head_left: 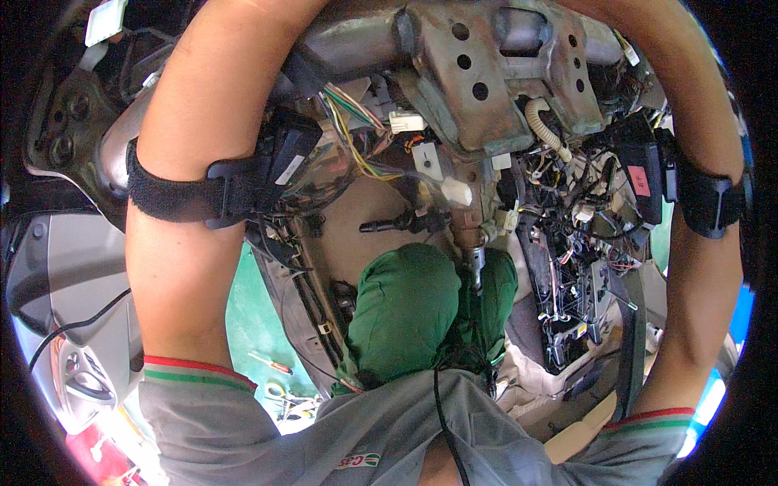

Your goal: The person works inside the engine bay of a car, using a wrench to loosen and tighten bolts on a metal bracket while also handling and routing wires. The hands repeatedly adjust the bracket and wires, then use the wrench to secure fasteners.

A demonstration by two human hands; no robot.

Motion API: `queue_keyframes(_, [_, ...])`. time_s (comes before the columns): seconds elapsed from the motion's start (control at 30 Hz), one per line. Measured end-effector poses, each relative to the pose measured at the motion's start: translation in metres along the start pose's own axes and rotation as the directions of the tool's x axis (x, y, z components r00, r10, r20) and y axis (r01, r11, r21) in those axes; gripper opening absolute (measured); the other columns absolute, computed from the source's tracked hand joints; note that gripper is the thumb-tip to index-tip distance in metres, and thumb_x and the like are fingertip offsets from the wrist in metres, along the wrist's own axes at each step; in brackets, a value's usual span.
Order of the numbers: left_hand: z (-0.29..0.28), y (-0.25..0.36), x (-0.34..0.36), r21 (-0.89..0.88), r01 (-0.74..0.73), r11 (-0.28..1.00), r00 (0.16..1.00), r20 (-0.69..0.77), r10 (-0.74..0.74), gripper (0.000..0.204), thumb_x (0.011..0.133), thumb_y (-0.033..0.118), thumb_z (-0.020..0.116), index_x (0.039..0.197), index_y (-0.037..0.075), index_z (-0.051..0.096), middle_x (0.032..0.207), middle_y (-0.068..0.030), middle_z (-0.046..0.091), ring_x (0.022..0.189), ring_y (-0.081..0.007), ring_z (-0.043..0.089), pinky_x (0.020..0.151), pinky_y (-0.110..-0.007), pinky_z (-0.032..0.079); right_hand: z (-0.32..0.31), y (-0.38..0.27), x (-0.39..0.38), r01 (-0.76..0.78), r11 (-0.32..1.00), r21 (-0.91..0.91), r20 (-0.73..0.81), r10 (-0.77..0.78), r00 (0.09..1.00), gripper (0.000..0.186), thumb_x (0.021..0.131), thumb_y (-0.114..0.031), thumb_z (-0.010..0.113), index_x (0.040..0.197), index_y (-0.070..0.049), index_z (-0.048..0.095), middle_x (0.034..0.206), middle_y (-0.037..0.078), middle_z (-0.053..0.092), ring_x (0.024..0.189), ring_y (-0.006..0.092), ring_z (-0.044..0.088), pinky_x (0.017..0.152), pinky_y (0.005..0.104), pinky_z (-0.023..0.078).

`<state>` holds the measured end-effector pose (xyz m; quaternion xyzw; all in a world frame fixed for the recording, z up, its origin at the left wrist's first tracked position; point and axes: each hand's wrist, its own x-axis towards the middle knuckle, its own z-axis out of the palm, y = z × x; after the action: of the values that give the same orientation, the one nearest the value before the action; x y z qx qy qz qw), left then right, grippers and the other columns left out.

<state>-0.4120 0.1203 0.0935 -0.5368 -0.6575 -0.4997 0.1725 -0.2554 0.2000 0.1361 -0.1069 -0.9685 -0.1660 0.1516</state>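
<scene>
Steering column bracket (474,77): rusted metal plate with round holes, at the top centre of the view, fixed under a grey cross tube (356,40); both forearms rise toward it from the lower corners.
Left forearm (203,162): bare, running from the striped shirt sleeve at lower left up and over toward the cross tube; a black strap (174,194) with a small black box (284,146) is wound around it.
Left hand: out of view past the upper edge; whether its fingers are clenched or released cannot be told.
Right forearm (701,146): bare, arching from lower right up along the right rim to the top of the bracket; a black strap (713,202) circles it too.
Right hand: hidden above the frame; finger state cannot be told.
Wiring loom (356,138): yellow, green and white wires with white plugs (405,121), hanging just left of the bracket.
Corrugated hose (545,125): pale, curved, just right of the bracket.
Black modules (636,174): boxes with tangled wires, near the right forearm.
Steering shaft (470,235): brownish, descending from the bracket between the knees.
Knees (405,312): in green trousers, centre of view, below the shaft.
Shirt (356,437): grey, with red and green sleeve trim, along the lower edge.
Door panel (73,324): grey, at far left.
</scene>
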Motion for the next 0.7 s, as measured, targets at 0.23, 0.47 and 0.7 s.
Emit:
queue_keyframes(0.23, [0.004, -0.003, 0.005, 0.065, -0.038, 0.997, 0.999, -0.012, 0.039, 0.031, 0.090, 0.027, 0.068, 0.088, -0.004, 0.070, 0.085, -0.0246, 0.072, 0.084, -0.0351, 0.071, 0.082, -0.042, 0.055, 0.026, 0.013, 0.017, 0.053, 0.998, -0.037, -0.043, -0.055, 0.998, 0.026, 0.087, -0.018, 0.066, 0.079, 0.005, 0.072, 0.081, 0.026, 0.071, 0.082, 0.0431, 0.072, 0.075, 0.0506, 0.057])
queue_keyframes(0.47, [0.000, -0.006, 0.002, 0.010, 0.026, 1.000, 0.999, 0.030, -0.026, 0.034, 0.092, 0.031, 0.070, 0.087, -0.003, 0.070, 0.086, -0.0241, 0.072, 0.083, -0.0354, 0.070, 0.081, -0.042, 0.054, 0.013, 0.012, 0.004, 0.117, 0.993, -0.026, -0.067, -0.118, 0.991, 0.027, 0.088, -0.019, 0.064, 0.077, 0.004, 0.071, 0.081, 0.026, 0.072, 0.082, 0.0436, 0.072, 0.076, 0.0518, 0.057])
queue_keyframes(0.7, [0.012, -0.006, 0.008, 0.102, -0.003, 0.995, 0.998, -0.070, 0.010, 0.039, 0.094, 0.035, 0.073, 0.085, -0.003, 0.069, 0.084, -0.0214, 0.072, 0.081, -0.0321, 0.070, 0.080, -0.041, 0.054, 0.024, 0.014, 0.011, -0.016, 0.997, -0.070, -0.072, 0.011, 0.997, 0.023, 0.085, -0.016, 0.062, 0.080, 0.005, 0.072, 0.081, 0.026, 0.071, 0.082, 0.0436, 0.072, 0.076, 0.0507, 0.058])
